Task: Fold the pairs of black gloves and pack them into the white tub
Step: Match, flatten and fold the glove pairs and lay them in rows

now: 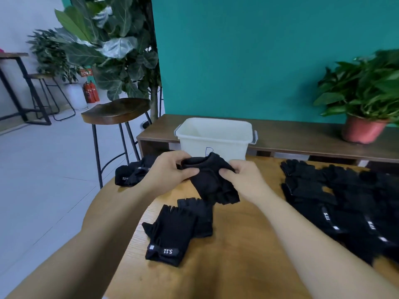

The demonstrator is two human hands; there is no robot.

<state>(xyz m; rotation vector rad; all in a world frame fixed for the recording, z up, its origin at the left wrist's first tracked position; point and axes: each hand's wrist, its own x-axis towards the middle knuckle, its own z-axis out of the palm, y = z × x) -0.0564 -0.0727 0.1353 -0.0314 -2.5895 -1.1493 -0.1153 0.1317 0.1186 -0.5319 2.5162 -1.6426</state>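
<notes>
Left hand (170, 172) and right hand (245, 179) both pinch a raised glove (212, 181). A white tub (216, 141) stands beyond them, a loose glove pair (172, 230) lies beneath, and a glove pile (323, 190) sits right of the right hand.

"5.11" upside down on near glove's strap (170, 251) | "5.11" on right-pile strap (326, 216) | red wall sign (86, 72) blurred

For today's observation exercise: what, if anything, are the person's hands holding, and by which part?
Both the left hand and right hand pinch one black fingerless fabric glove by its cuff end.
</notes>
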